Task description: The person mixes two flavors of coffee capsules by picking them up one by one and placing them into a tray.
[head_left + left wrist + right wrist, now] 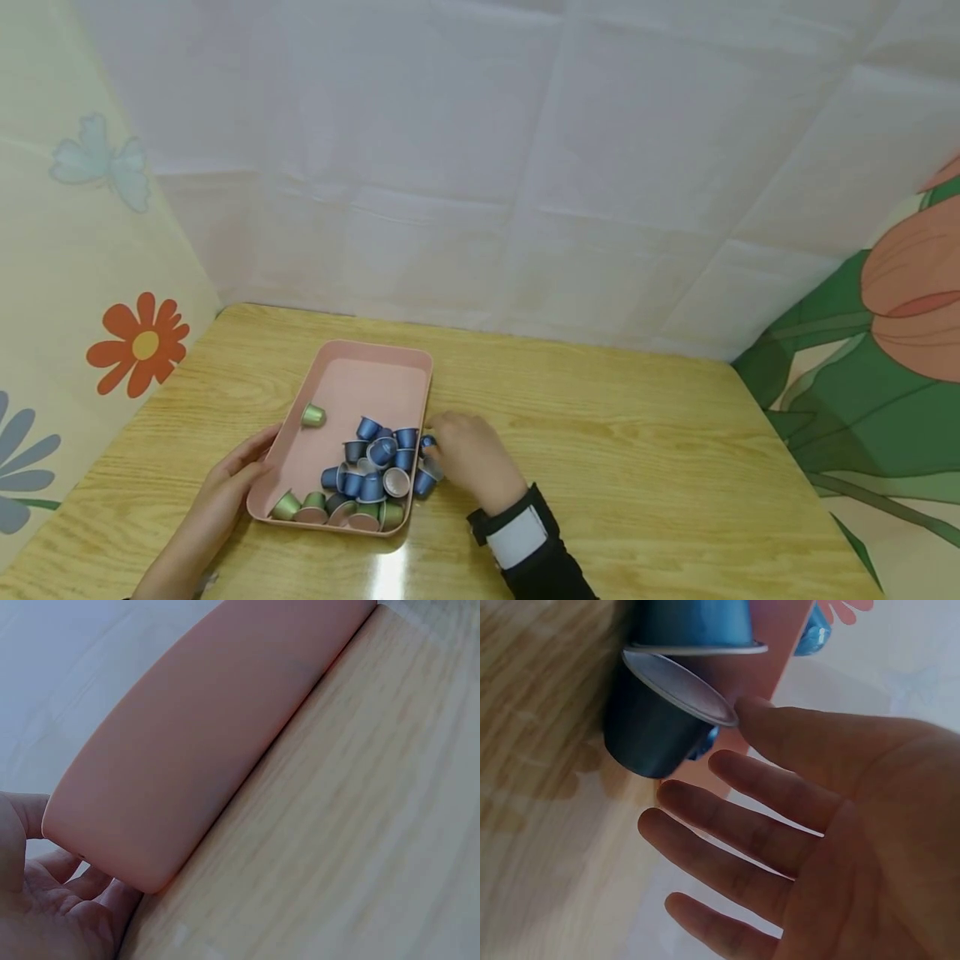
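A pink tray (375, 367) lies on the wooden table, with coffee capsules in its near half. Most are blue capsules (371, 487), heaped at the right; green capsules (287, 506) sit along the near edge and one lies by the left wall. My left hand (225, 483) grips the tray's left side, fingers at its rim. Just outside the right wall stand blue capsules (424, 483) on the table. Over these is my right hand (472, 458). In the right wrist view its fingers are spread, and the thumb tip is right at the rim of a tilted dark blue capsule (649, 724).
Wooden table (637, 450) extends to the right of the tray. A white cloth (487, 167) hangs behind it. Flower-printed panels (142, 346) stand at both sides. A black band with a white patch (517, 537) is on the right wrist.
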### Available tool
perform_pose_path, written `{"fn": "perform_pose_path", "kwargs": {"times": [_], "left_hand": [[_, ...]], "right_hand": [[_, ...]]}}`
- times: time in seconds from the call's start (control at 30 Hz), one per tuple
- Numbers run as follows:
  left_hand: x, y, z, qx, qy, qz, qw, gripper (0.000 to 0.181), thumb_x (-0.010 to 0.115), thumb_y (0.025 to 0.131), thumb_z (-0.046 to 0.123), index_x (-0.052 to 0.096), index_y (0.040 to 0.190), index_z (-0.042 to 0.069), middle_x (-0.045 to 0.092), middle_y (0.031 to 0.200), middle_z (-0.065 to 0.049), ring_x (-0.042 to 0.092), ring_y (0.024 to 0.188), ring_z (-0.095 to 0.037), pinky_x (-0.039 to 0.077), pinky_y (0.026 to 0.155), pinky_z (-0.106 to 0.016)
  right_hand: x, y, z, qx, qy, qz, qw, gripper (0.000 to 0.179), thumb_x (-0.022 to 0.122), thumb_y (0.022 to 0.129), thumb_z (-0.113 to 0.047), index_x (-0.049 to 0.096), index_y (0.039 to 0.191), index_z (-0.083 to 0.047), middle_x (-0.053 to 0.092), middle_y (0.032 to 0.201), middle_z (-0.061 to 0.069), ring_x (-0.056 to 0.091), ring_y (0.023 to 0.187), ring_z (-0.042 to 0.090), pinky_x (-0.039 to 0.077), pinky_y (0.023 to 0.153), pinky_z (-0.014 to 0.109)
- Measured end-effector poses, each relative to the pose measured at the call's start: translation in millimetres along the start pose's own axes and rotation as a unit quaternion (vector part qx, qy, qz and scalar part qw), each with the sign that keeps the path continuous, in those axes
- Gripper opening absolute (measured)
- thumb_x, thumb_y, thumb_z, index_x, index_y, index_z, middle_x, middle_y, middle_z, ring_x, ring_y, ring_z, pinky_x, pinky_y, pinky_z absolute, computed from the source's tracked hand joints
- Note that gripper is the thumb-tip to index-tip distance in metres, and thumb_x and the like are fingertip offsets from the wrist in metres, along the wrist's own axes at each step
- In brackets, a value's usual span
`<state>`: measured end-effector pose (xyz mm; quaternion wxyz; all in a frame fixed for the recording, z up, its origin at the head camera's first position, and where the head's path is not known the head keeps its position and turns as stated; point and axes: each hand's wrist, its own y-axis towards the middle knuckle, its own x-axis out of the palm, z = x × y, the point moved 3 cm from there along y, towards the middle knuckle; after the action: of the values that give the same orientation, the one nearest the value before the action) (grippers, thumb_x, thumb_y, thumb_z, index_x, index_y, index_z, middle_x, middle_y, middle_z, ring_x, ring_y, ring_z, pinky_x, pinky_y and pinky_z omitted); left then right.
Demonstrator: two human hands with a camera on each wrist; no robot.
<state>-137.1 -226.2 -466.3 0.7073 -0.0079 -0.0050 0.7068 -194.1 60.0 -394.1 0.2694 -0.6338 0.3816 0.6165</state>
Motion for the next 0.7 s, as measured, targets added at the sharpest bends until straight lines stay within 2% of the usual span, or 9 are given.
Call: {"fn": "perform_pose_path", "kwargs": {"times": [0.17, 0.43, 0.7], "left_hand": [[-0.1, -0.2, 0.2, -0.010, -0.007, -0.002, 0.9999, 0.058, 0.049, 0.097, 0.019, 0.028, 0.144, -0.007, 0.049, 0.112, 0.040, 0.043, 0.104, 0.024, 0.042, 0.081, 0.001], [-0.6, -0.1, 0.4, -0.022, -0.001, 0.003, 0.9998, 0.060, 0.050, 0.096, 0.022, 0.028, 0.145, -0.005, 0.048, 0.111, 0.040, 0.042, 0.103, 0.024, 0.042, 0.081, 0.001], [-1.0, 0.6, 0.4, -0.021, 0.016, 0.003, 0.9997, 0.062, 0.050, 0.096, 0.023, 0.027, 0.145, -0.007, 0.046, 0.111, 0.040, 0.041, 0.103, 0.026, 0.041, 0.082, 0.002]], "right_hand": [[5, 1.6, -4, 0.002, -0.022, 0.004, 0.9997, 0.016, 0.067, 0.082, -0.026, 0.068, 0.084, -0.010, 0.069, 0.075, 0.003, 0.061, 0.066, 0.016, 0.054, 0.059, 0.033], [11, 2.4, -7, 0.016, -0.030, -0.010, 0.9994, 0.019, 0.068, 0.081, -0.023, 0.069, 0.093, -0.008, 0.071, 0.081, 0.005, 0.063, 0.072, 0.018, 0.055, 0.063, 0.036], [11, 1.4, -4, 0.012, -0.020, -0.012, 0.9997, 0.016, 0.069, 0.080, -0.019, 0.069, 0.091, -0.007, 0.070, 0.079, 0.005, 0.062, 0.070, 0.017, 0.055, 0.062, 0.034]]}}
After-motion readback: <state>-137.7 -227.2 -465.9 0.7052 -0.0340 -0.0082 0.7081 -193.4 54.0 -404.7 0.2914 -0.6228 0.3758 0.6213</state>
